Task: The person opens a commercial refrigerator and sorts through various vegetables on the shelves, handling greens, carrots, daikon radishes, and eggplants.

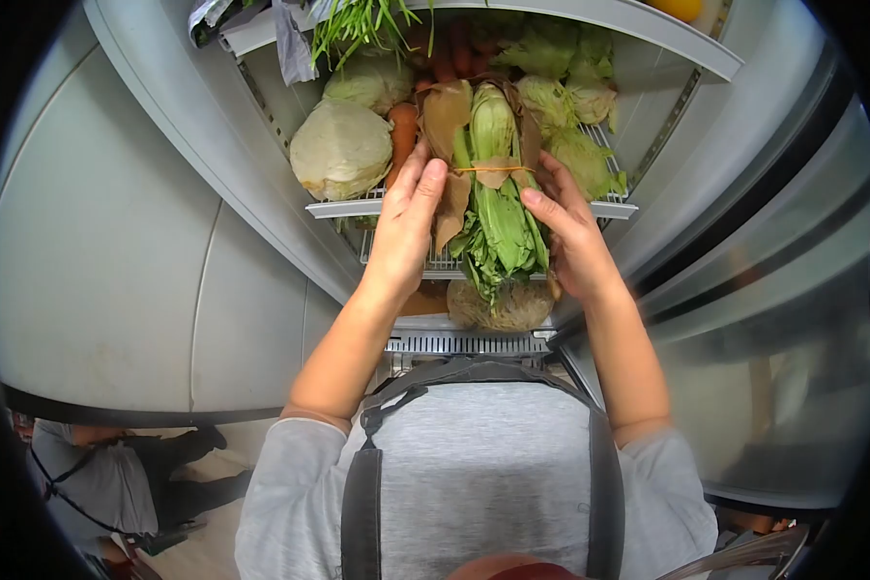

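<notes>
A bundle of leafy greens (503,217), partly wrapped in brown paper (447,121) and tied with an orange band, lies at the front of a refrigerator shelf, its leaves hanging over the edge. My left hand (411,217) is against the left side of the bundle, at the paper. On the right side, my right hand (568,217) has its thumb near the leaves and its other fingers partly behind the bundle. Both hands together hold the bundle between them. A pale cabbage (341,150) and a carrot (403,135) sit just left of it.
Lettuce (580,159) lies to the right on the same shelf. An upper shelf (648,27) carries green stalks (362,29). Below is a round, netted-looking item (498,304). The glass door (773,290) stands open at right. Another person (97,478) is at lower left.
</notes>
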The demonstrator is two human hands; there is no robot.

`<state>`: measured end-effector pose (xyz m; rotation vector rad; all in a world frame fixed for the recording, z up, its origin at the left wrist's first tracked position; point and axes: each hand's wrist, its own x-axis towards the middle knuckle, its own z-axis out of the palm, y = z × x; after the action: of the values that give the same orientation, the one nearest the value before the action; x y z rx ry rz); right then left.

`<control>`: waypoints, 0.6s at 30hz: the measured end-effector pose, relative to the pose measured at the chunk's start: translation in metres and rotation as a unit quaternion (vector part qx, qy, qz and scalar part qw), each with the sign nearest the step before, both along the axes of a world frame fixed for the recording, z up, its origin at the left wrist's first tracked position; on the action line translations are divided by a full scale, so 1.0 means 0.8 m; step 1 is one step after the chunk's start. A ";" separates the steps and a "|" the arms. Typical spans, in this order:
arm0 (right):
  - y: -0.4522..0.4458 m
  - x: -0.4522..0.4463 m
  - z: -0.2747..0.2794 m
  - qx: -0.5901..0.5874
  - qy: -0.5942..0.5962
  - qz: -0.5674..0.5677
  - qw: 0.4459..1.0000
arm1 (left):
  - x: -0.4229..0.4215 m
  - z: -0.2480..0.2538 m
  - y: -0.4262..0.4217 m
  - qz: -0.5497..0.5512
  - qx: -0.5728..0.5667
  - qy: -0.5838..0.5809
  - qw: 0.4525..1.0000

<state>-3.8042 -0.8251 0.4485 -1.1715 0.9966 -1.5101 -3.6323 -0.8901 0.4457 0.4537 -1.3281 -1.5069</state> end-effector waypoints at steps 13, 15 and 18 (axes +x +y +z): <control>-0.003 0.001 -0.007 0.083 -0.290 0.072 0.951 | 0.002 0.018 0.016 0.108 -0.206 -0.183 0.955; -0.004 -0.002 -0.010 0.092 -0.273 0.094 0.953 | -0.001 0.010 0.004 0.168 -0.291 -0.212 0.918; -0.001 -0.005 -0.016 0.113 -0.296 0.078 0.945 | 0.004 0.009 -0.002 0.136 -0.195 -0.176 0.955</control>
<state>-3.8079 -0.8256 0.4356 -0.5599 0.6253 -1.4474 -3.6291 -0.8918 0.4526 0.6362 -1.7172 -0.9313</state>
